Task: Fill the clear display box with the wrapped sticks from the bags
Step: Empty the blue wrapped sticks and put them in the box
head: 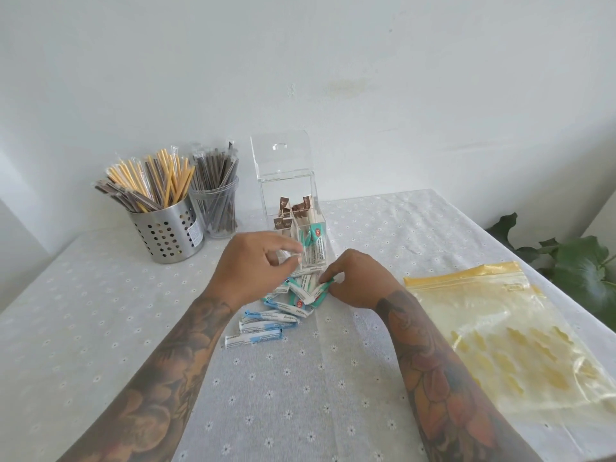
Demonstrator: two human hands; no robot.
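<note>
The clear display box (287, 186) stands at the table's middle back with its lid raised. Brown-topped sticks (293, 211) fill its rear compartments and teal-and-white sticks (315, 243) stand in the front right one. A loose pile of teal and blue wrapped sticks (270, 320) lies on the cloth in front of the box. My left hand (253, 265) hovers at the box's front, fingers pinched on what looks like a white stick. My right hand (355, 280) pinches a teal stick (321, 290) at the pile's right edge.
A perforated steel cup (166, 233) of yellow and brown wrapped straws and a clear cup (216, 211) of dark ones stand at the back left. A flat yellow zip bag (506, 331) lies at the right. Plant leaves (576, 265) reach past the table's right edge.
</note>
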